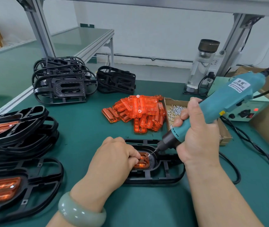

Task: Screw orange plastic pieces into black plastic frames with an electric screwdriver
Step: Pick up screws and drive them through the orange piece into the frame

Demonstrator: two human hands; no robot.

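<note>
The right hand (196, 141) grips the teal electric screwdriver (225, 102) low on its body, with the fingers wrapped fully round it. The tool is tilted so its bit points down and to the left. The bit tip touches the upper right corner of an orange piece (142, 163). That piece sits in the oval recess of a black frame (163, 176), which lies flat on the green surface (84, 128) directly in front of the person. The left hand (114, 158) rests over the frame's left part. Its fingers are curled and the fingertips pinch the orange piece at its left edge. A pale green bangle (81, 212) circles the left wrist.

Behind the frame lies a loose pile of orange pieces (140, 110). Just right of it, an open cardboard box (226, 136) holds small silver screws (176, 110).

At the back left stand 2 stacks of bare frames, the larger stack (61, 82) beside the smaller stack (115, 81). Nearer on the left is a stack of fitted frames (24, 126) with orange inserts, and 1 single fitted frame (32, 185) lies in front of it.

To the right of the box, a power unit (252, 110) shows a red light, and a black cable (253, 153) trails across the surface. A glass bottle (201, 68) with a dark cap stands upright at the back.
</note>
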